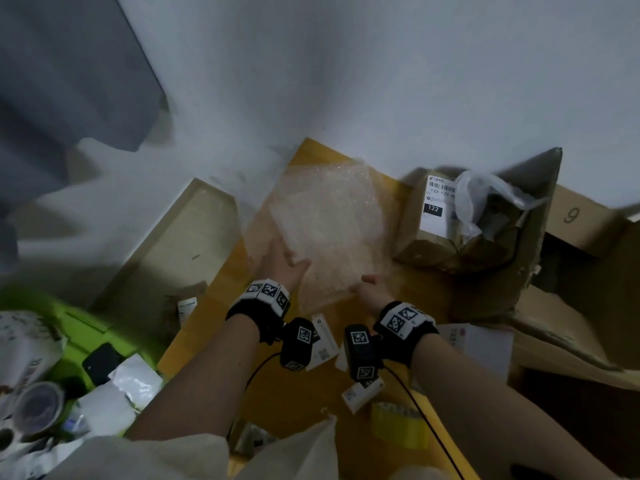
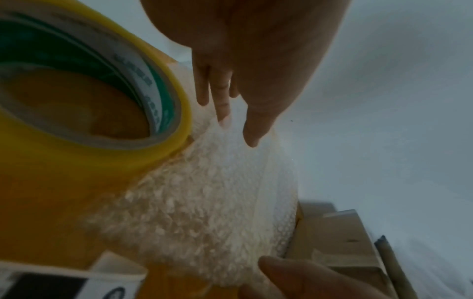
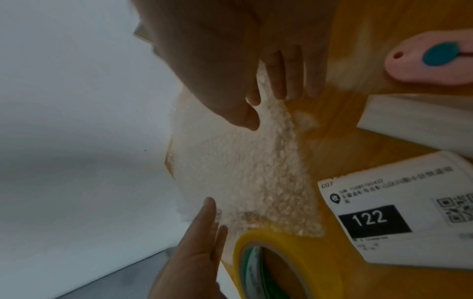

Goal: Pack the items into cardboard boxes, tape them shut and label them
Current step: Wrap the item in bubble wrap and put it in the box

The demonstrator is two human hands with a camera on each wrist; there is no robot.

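Both of our hands lie flat and spread on the bubble wrap [image 1: 322, 220]: the left hand [image 1: 282, 261] presses its near left edge with straight fingers, and the right hand [image 1: 369, 289] rests on its near right corner, thumb apart from the fingers, nothing pinched. Under our palms the sheet lies across the yellow table [image 1: 207, 306], reaching away from us toward the wall.

We judge the step in hand to be smoothing the sheet so that an item can be wrapped on it. To do it well we keep the palms low and sweep outward from between the hands, so the sheet lies flat and does not bunch. We keep light pressure, for the sheet looks thin and likely to slide.

Close behind our wrists stands the tape roll [image 3: 286, 263], with a shipping label [image 3: 399, 212] just to its right; we keep the sheet's near edge clear of both. Beyond the right hand sits a labelled cardboard box [image 1: 429, 220].
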